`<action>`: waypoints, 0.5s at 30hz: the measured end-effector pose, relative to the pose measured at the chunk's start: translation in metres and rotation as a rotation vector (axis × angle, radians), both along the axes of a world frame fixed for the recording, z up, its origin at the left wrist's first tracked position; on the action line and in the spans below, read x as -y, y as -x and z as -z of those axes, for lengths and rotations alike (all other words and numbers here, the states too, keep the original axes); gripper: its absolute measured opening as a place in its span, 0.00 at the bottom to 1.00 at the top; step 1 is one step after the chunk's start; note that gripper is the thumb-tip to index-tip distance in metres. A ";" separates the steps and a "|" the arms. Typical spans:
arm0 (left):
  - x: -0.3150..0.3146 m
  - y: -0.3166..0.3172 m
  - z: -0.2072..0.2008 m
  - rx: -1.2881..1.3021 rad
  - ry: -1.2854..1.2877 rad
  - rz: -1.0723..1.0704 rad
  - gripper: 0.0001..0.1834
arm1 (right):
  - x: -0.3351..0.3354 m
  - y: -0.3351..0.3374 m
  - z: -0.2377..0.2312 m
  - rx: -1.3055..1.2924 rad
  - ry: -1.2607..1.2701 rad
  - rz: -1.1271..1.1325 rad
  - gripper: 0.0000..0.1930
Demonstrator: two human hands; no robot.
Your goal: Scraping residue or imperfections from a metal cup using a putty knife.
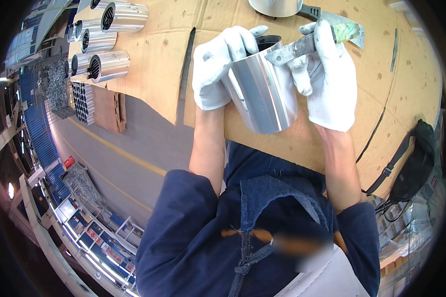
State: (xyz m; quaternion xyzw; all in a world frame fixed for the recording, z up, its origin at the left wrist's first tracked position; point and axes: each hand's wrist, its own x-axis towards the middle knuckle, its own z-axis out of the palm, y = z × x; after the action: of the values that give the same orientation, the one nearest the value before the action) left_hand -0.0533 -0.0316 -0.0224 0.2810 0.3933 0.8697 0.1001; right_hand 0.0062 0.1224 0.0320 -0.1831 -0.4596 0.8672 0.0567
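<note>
White work gloves, smudged grey at the fingers, cover both my hands. My left hand (pixel 218 64) grips a shiny metal cylinder (pixel 262 94) by its upper left side, fingers curled over the rim. The cylinder is tilted, and a dark inside shows at its open top. My right hand (pixel 329 79) is closed around a flat-bladed knife (pixel 302 46) with a grey front part and a stained green-yellow end. The knife's tip, which has a small hole, lies at the cylinder's upper rim; whether it touches I cannot tell.
Brown cardboard (pixel 158 59) with slits covers the table. Several metal cylinders (pixel 111 67) lie at the far left. Beyond my hands are another metal cylinder (pixel 275 6) and a putty knife (pixel 349 30). A black waist bag (pixel 414 163) lies at the right edge.
</note>
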 end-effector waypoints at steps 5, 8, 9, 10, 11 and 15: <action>0.000 0.001 0.000 0.001 0.020 -0.005 0.15 | -0.011 -0.004 0.013 0.001 0.029 0.063 0.15; 0.000 0.001 0.001 -0.001 0.024 -0.013 0.15 | -0.013 -0.014 0.010 -0.053 0.133 -0.023 0.14; -0.001 0.001 0.001 0.001 0.006 -0.015 0.15 | -0.009 -0.015 0.008 -0.024 -0.034 0.009 0.14; -0.001 0.001 0.001 0.002 0.006 -0.016 0.15 | -0.007 -0.015 0.007 0.005 -0.201 0.041 0.14; 0.000 0.001 0.001 -0.001 0.007 -0.012 0.15 | -0.007 -0.016 0.008 0.006 -0.201 0.039 0.14; -0.001 0.001 -0.001 0.006 0.040 -0.024 0.15 | -0.007 -0.014 0.010 -0.012 -0.240 0.000 0.15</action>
State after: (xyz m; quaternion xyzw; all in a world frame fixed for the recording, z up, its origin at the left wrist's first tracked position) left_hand -0.0544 -0.0307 -0.0215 0.2716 0.4137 0.8636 0.0962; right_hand 0.0206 0.1297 0.0224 -0.1700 -0.5598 0.8070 0.0809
